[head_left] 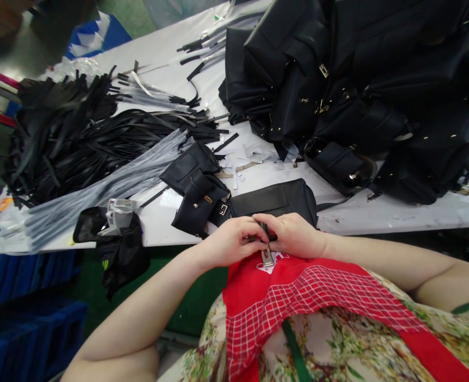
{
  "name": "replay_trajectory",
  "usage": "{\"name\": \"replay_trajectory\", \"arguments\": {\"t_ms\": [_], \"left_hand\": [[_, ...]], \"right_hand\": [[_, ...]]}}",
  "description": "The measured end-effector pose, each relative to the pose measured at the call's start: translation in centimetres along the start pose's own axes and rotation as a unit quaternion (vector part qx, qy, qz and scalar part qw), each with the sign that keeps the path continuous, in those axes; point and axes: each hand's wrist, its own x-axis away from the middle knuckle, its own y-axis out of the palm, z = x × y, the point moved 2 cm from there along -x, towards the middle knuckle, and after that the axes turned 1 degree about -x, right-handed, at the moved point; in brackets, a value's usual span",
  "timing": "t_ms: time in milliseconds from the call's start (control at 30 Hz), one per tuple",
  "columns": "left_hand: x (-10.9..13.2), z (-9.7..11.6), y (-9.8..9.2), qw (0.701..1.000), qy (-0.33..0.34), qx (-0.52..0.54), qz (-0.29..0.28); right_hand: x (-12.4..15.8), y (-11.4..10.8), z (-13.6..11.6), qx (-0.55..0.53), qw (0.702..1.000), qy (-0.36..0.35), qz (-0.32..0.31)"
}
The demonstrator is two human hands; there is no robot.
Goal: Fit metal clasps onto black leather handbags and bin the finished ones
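Note:
My left hand [232,241] and my right hand [296,234] meet close to my body, at the table's front edge. Both are closed, fingertips pinching a small black strap piece [263,228], mostly hidden by the fingers. A metal clasp [267,257] hangs from it against the red apron [246,286]. Just beyond the hands lies a black handbag [266,200], its lower part covered by them. To its left rests another black bag [197,183] with a tab and a metal clasp. A metal strap buckle [223,209] sits between the two bags.
Black handbags [338,79] are heaped at the back right. Black straps [99,138] and clear plastic sleeves [111,175] cover the left of the white table [357,215]. A black pouch [123,254] hangs over the front edge. Blue pallets [31,329] stand below left.

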Motion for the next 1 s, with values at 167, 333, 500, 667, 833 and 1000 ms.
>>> {"name": "replay_trajectory", "arguments": {"t_ms": [167, 333, 500, 667, 833, 1000], "left_hand": [[-1.2, -0.5, -0.4, 0.996, 0.006, 0.013, -0.090], [-2.0, 0.1, -0.6, 0.991, -0.018, -0.004, -0.132], [-2.3, -0.2, 0.2, 0.986, -0.047, 0.000, -0.161], [-2.4, -0.7, 0.7, 0.987, -0.039, -0.052, -0.150], [-1.3, 0.4, 1.3, 0.993, -0.007, -0.084, -0.083], [-0.3, 0.5, 1.6, 0.997, 0.030, -0.077, -0.001]], "right_hand": [[0.1, 0.4, 0.1, -0.003, 1.000, 0.008, -0.008], [0.8, 0.8, 0.2, -0.011, 0.999, -0.011, 0.037], [2.1, 3.4, 2.1, -0.008, 0.993, -0.047, 0.105], [2.3, 5.8, 4.3, -0.017, 0.987, -0.080, 0.139], [2.4, 3.4, 2.4, -0.015, 0.994, -0.059, 0.095], [1.4, 1.3, 0.4, -0.007, 0.999, -0.026, 0.041]]}}
